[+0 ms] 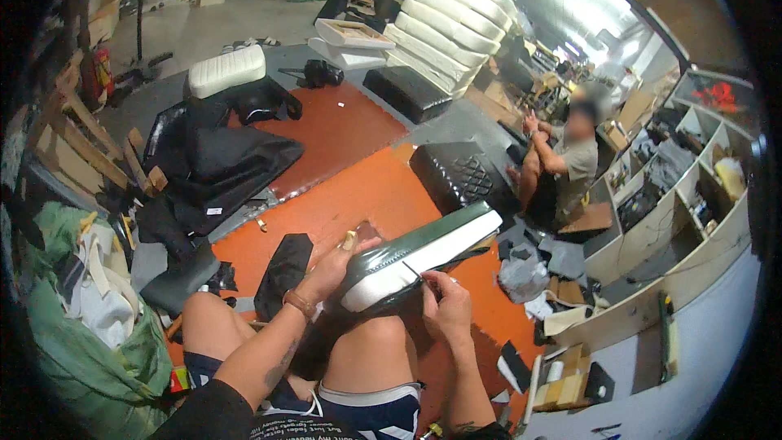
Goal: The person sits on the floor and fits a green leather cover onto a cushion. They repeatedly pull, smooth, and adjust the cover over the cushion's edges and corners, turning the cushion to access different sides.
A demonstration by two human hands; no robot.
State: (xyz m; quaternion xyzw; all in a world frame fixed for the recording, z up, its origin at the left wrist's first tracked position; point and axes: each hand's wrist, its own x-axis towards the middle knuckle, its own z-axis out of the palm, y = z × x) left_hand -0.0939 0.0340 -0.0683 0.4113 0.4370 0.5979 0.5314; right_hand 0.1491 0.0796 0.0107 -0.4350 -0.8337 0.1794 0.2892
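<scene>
In front of my knees is a long cushion [407, 261] with a glossy dark green cover and a white band along the side facing me. My left hand [338, 265] grips its left end, with something yellowish around a digit. My right hand [444, 301] pinches the cover's dark edge at the lower side, near a thin dark line crossing the white band. A black piece [281, 269] lies on the orange mat just left of the cushion.
A co-worker [562, 163] sits at right beside wooden cubbies [672, 236]. Black tufted cushion [456, 175] and black material [212, 163] lie on the mats [318, 195]. White padded pieces [448, 8] are stacked behind; a green sack [106, 342] is at my left.
</scene>
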